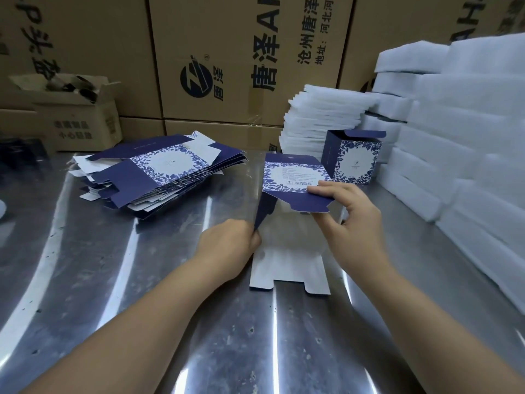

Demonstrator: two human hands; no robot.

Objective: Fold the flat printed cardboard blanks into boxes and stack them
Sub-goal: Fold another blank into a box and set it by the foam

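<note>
At the centre of the frame a partly folded blank (292, 177) stands up from the table (113, 265), its white inner panel lying flat toward the person. The left hand (230, 245) pinches a dark blue side flap; the right hand (352, 220) grips the blue flap below the printed panel. A finished box (353, 160) stands just behind. A pile of flat blanks (159, 172) lies at centre left, white foam stacks (468, 137) at right, brown cartons (227, 66) along the top.
</note>
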